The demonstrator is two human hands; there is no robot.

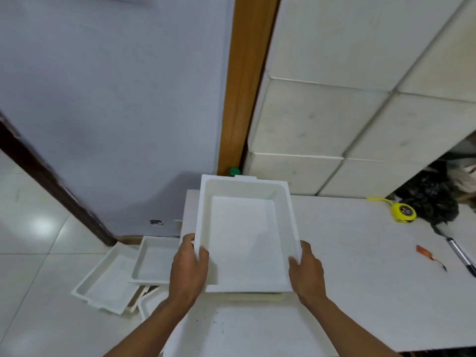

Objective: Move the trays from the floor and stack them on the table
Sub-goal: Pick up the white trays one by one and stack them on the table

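A white rectangular tray (246,235) sits over the left part of the white table (347,266), on top of another tray whose cream edge (247,296) shows beneath its near side. My left hand (189,269) grips the tray's near left rim, thumb inside. On the near right rim my right hand (306,271) holds it the same way. On the floor to the left lie more white trays: one upright (154,261) beside the table, one tilted (108,287) further left, and parts of others under them.
A yellow tape measure (403,212), a black bag (430,199), a small orange tool (427,255) and a pen (461,256) lie on the table's right side. A green cap (234,171) shows behind the tray. Wall, wooden post and tiled wall stand behind.
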